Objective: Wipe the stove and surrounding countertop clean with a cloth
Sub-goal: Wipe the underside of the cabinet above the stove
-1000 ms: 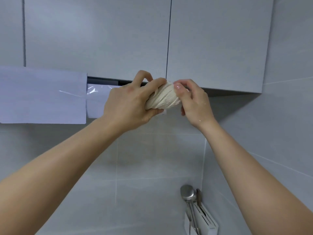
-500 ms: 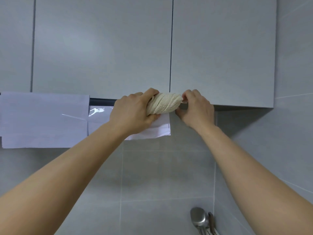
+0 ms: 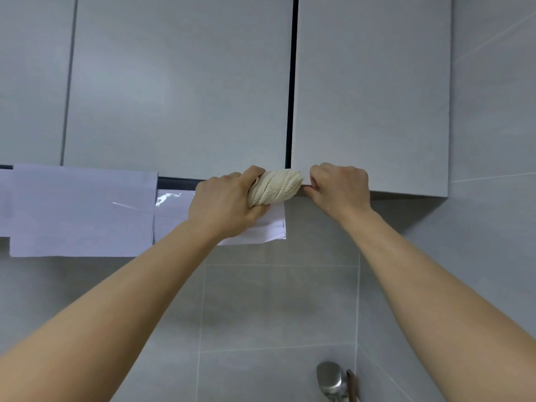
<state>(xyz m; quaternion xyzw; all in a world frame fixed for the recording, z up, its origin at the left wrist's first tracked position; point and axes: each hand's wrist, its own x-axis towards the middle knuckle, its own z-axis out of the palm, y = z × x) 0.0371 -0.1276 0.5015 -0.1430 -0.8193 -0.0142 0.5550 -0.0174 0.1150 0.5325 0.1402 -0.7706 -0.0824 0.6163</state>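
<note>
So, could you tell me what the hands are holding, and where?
A twisted cloth: the left hand grips its left end, the right hand its right end.

Soft, even light; sharp focus; wide-angle bending at the edges.

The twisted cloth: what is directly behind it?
Behind the cloth are the cabinet's lower edge and a white paper sheet; how the paper hangs is hidden.

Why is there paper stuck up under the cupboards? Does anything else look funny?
White paper sheets hang taped below the cabinets, unusual there. The cloth is twisted tight between the left hand and right hand.
</note>
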